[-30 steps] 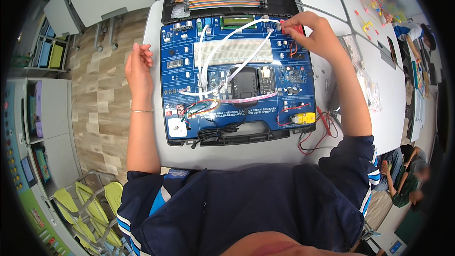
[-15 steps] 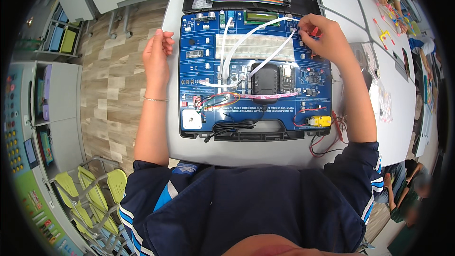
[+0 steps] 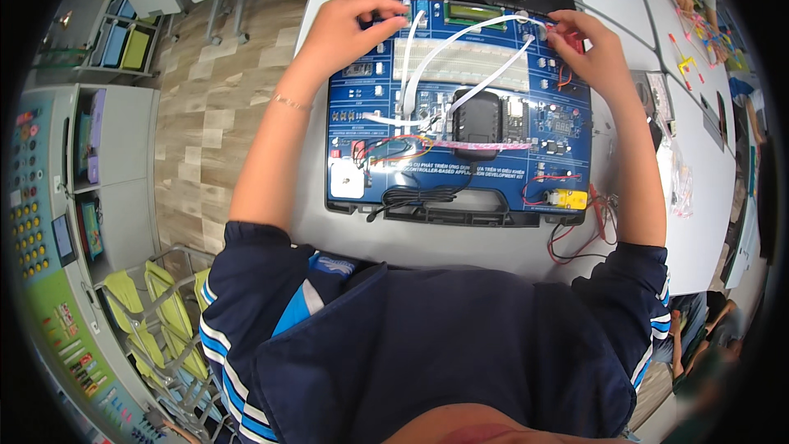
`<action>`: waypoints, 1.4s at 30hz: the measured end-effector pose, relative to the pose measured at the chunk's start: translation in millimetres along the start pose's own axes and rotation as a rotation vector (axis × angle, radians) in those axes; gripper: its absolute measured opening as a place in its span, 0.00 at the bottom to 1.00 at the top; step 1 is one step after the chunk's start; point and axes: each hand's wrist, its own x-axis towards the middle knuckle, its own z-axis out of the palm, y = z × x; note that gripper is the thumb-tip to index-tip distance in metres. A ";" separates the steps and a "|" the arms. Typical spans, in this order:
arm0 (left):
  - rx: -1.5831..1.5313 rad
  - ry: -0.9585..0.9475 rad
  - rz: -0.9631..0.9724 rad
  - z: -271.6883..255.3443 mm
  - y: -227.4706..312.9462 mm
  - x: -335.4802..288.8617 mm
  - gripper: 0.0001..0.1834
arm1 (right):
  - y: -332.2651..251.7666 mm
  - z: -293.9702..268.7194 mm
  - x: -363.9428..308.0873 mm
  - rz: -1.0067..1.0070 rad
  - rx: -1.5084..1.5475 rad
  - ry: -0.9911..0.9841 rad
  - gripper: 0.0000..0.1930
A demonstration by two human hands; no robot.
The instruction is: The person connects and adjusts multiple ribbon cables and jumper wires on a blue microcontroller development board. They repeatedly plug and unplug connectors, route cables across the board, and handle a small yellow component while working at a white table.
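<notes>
On the tabletop (image 3: 394, 242) lies the blue board (image 3: 518, 190), with a long white cable (image 3: 411, 92) bending over it. The right hand (image 3: 596, 45) is by the cable's top end and a red part (image 3: 580, 43); its thumb and fingers are bent close, but whether they pinch anything is too small to tell. The left hand (image 3: 345, 26) curls beside a green part (image 3: 408, 11), its grip unclear too. The cable looks light and bendy, so it is likely best held near its end. The board's little parts may break, so a soft touch suits them.
</notes>
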 end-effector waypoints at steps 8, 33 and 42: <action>0.369 0.011 0.218 15.5 -5.3 8.9 0.13 | -26.1 -24.8 -19.0 -0.103 -0.112 0.068 0.14; 0.500 0.156 0.304 35.9 2.0 18.0 0.04 | -57.8 -32.0 -64.8 -0.027 -0.041 -0.071 0.14; 0.442 0.113 0.224 37.9 -9.7 15.8 0.04 | -58.8 -23.6 -67.3 -0.009 0.058 -0.104 0.14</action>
